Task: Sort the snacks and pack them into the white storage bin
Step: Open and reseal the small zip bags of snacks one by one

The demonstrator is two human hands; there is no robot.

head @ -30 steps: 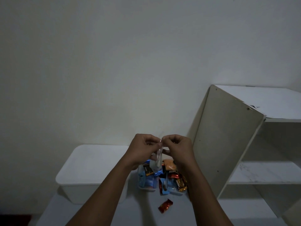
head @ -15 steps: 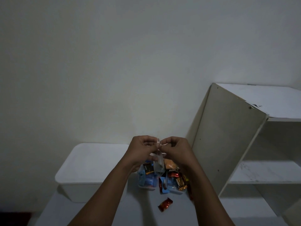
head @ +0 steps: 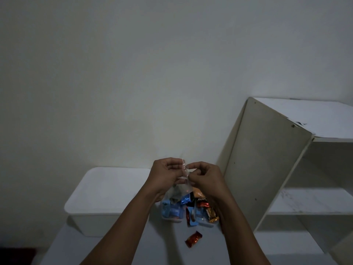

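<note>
At the far edge of the table (head: 164, 243), our left hand (head: 165, 175) and right hand (head: 207, 177) pinch the top of the clear snack bag (head: 183, 186), probably the best hold: it seems light, limp, slippery.

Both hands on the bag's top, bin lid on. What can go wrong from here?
The left hand and right hand pinch only the top of the clear bag; if it tears or slips, snacks may spill.
The white storage bin is lidded and both hands are busy.
One red-wrapped snack lies loose, easy to miss.
</note>
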